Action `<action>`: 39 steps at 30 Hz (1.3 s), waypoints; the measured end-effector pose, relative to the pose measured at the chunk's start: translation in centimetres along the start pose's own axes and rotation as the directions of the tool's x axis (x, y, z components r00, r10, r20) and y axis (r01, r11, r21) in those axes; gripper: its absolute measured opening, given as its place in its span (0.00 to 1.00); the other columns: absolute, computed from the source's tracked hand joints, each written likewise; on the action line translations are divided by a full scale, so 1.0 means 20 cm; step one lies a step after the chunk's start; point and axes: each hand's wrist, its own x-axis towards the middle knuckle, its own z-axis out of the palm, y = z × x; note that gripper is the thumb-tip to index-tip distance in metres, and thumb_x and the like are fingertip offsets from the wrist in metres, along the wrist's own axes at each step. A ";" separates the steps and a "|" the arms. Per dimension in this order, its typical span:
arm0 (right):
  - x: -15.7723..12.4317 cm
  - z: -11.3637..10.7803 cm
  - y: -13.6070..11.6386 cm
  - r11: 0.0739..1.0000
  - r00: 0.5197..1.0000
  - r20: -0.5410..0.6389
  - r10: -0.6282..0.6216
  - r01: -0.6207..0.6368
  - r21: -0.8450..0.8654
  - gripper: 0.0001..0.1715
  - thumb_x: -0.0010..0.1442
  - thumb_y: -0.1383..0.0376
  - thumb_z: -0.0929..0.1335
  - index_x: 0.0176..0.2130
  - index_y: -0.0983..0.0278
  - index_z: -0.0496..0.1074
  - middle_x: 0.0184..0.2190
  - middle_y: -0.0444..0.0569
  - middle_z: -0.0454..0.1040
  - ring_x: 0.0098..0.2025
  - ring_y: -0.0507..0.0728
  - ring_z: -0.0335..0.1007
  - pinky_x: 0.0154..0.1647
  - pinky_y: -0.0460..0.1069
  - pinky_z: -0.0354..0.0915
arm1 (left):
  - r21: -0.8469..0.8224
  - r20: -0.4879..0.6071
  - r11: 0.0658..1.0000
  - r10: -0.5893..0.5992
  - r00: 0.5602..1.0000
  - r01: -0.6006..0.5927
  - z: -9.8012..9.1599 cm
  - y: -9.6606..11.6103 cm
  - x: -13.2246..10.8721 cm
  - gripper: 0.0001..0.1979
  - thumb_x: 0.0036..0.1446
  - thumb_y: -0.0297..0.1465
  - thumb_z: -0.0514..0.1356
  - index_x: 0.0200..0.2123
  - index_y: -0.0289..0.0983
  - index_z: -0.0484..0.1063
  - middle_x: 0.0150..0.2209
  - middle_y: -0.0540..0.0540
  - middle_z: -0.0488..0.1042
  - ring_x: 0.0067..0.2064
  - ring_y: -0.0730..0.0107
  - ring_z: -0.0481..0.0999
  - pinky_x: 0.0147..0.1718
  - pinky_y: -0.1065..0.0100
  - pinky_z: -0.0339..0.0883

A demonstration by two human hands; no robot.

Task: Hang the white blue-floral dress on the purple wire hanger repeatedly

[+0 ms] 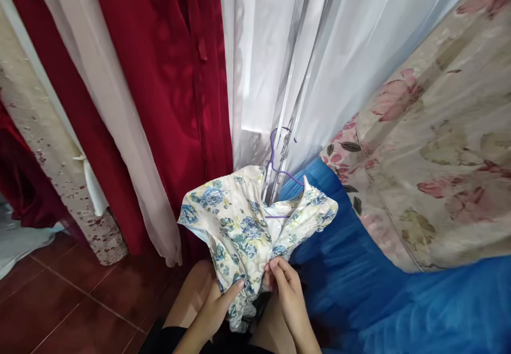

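A small white garment with blue and yellow flowers point(243, 226) hangs on a thin purple wire hanger point(275, 157) in front of me, above my lap. My left hand point(217, 303) grips the lower front of the garment, thumb on the cloth. My right hand point(285, 285) pinches the cloth just to the right of it, fingers closed at the front opening. The hanger's hook stands free against the white curtain.
Red curtains point(167, 77), a pale sheer strip point(99, 93) and white sheer curtains point(319, 50) hang behind. A blue satin cloth point(379, 301) and a floral bedcover point(439, 157) lie to the right. Dark red floor tiles point(59, 301) show at lower left.
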 end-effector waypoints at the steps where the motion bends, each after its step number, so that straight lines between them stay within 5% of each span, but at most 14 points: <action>1: -0.02 0.00 -0.01 0.999 0.999 -0.033 0.022 -0.021 0.041 0.23 0.65 0.49 0.65 0.26 0.61 0.69 0.20 0.43 0.66 0.24 0.54 0.60 0.27 0.48 0.57 | 0.021 0.001 1.000 0.007 1.000 -0.007 0.00 0.03 0.04 0.31 0.53 0.43 0.70 0.57 0.37 0.73 0.57 0.37 0.76 0.62 0.43 0.71 0.61 0.50 0.65; 4: -0.07 0.04 -0.03 0.993 0.986 -0.144 0.078 -0.065 0.096 0.22 0.62 0.50 0.68 0.24 0.63 0.70 0.19 0.42 0.63 0.23 0.53 0.58 0.26 0.47 0.54 | 0.074 -0.213 0.980 0.196 0.957 -0.184 -0.03 0.09 0.19 0.30 0.55 0.43 0.68 0.58 0.38 0.69 0.53 0.37 0.76 0.59 0.44 0.74 0.58 0.48 0.67; 7: -0.11 0.13 -0.02 0.993 0.960 -0.262 0.099 -0.078 0.089 0.19 0.60 0.53 0.70 0.25 0.64 0.73 0.18 0.43 0.64 0.23 0.52 0.57 0.26 0.47 0.53 | 0.257 -0.402 0.829 0.560 0.725 -0.497 -0.05 0.09 0.28 0.32 0.56 0.39 0.67 0.60 0.41 0.61 0.58 0.38 0.68 0.62 0.49 0.68 0.62 0.48 0.61; 9: -0.12 0.20 -0.02 0.992 0.951 -0.293 0.101 -0.073 0.105 0.17 0.60 0.55 0.69 0.27 0.64 0.74 0.18 0.42 0.64 0.22 0.52 0.57 0.25 0.46 0.52 | 0.413 -0.263 0.685 0.720 0.642 -0.599 -0.05 0.08 0.28 0.28 0.56 0.37 0.67 0.58 0.41 0.63 0.58 0.38 0.64 0.63 0.50 0.65 0.63 0.47 0.59; 12: -0.14 0.28 -0.04 0.991 0.947 -0.307 0.094 -0.059 0.123 0.17 0.60 0.55 0.70 0.26 0.65 0.73 0.17 0.41 0.64 0.21 0.51 0.56 0.24 0.46 0.52 | 0.560 0.126 0.528 0.708 0.695 -0.639 -0.01 0.07 0.22 0.22 0.58 0.37 0.65 0.55 0.40 0.68 0.56 0.37 0.62 0.60 0.47 0.67 0.59 0.45 0.63; 14: -0.16 0.31 -0.08 0.989 0.944 -0.319 0.089 -0.046 0.141 0.17 0.59 0.56 0.70 0.25 0.64 0.73 0.18 0.42 0.65 0.21 0.51 0.57 0.24 0.46 0.54 | 0.615 0.245 0.487 0.630 0.737 -0.621 0.01 0.06 0.18 0.26 0.57 0.40 0.66 0.57 0.39 0.69 0.60 0.33 0.57 0.63 0.40 0.63 0.59 0.41 0.63; 18: -0.20 0.34 -0.16 0.990 0.947 -0.307 0.089 -0.049 0.135 0.19 0.58 0.56 0.71 0.21 0.64 0.71 0.17 0.43 0.66 0.21 0.52 0.61 0.25 0.46 0.58 | 0.630 0.267 0.477 0.609 0.747 -0.613 0.05 0.03 0.14 0.17 0.59 0.40 0.64 0.49 0.39 0.76 0.70 0.35 0.46 0.71 0.32 0.48 0.63 0.37 0.54; 23: -0.22 0.29 -0.21 0.992 0.969 -0.228 0.100 -0.078 0.102 0.16 0.58 0.57 0.70 0.25 0.65 0.75 0.15 0.43 0.66 0.18 0.51 0.57 0.22 0.47 0.55 | 0.617 0.251 0.472 0.640 0.726 -0.630 0.06 0.00 0.07 0.08 0.63 0.35 0.60 0.36 0.39 0.79 0.71 0.41 0.50 0.72 0.40 0.48 0.66 0.41 0.51; 30: 0.23 0.16 -0.61 0.975 0.967 -0.236 -0.099 0.142 0.173 0.15 0.53 0.59 0.71 0.20 0.65 0.73 0.14 0.41 0.64 0.17 0.48 0.48 0.18 0.47 0.46 | 0.666 0.266 0.431 0.625 0.734 -0.609 0.05 -0.05 0.00 0.10 0.63 0.34 0.60 0.30 0.38 0.76 0.70 0.41 0.54 0.71 0.43 0.52 0.66 0.43 0.52; 35: 0.46 0.21 -0.80 0.929 0.937 -0.279 -0.210 0.280 0.242 0.13 0.54 0.60 0.70 0.24 0.65 0.74 0.14 0.39 0.64 0.17 0.47 0.49 0.19 0.46 0.46 | 0.695 0.280 0.434 0.571 0.772 -0.573 -0.01 -0.09 0.07 0.11 0.62 0.36 0.61 0.29 0.38 0.77 0.69 0.38 0.57 0.70 0.38 0.53 0.64 0.40 0.52; 37: 0.45 0.23 -0.78 0.922 0.922 -0.310 -0.232 0.310 0.233 0.11 0.56 0.60 0.69 0.28 0.65 0.75 0.15 0.39 0.64 0.17 0.48 0.51 0.19 0.46 0.48 | 0.696 0.247 0.478 0.541 0.804 -0.536 -0.05 -0.04 0.10 0.08 0.60 0.38 0.64 0.36 0.41 0.80 0.68 0.38 0.57 0.70 0.36 0.53 0.63 0.38 0.53; 39: 0.42 0.24 -0.73 0.924 0.923 -0.304 -0.234 0.308 0.225 0.11 0.57 0.61 0.68 0.29 0.64 0.76 0.15 0.39 0.65 0.18 0.49 0.53 0.20 0.46 0.49 | 0.681 0.153 0.510 0.602 0.783 -0.525 -0.07 0.10 0.13 0.15 0.58 0.39 0.66 0.48 0.44 0.78 0.67 0.37 0.58 0.69 0.38 0.56 0.63 0.39 0.54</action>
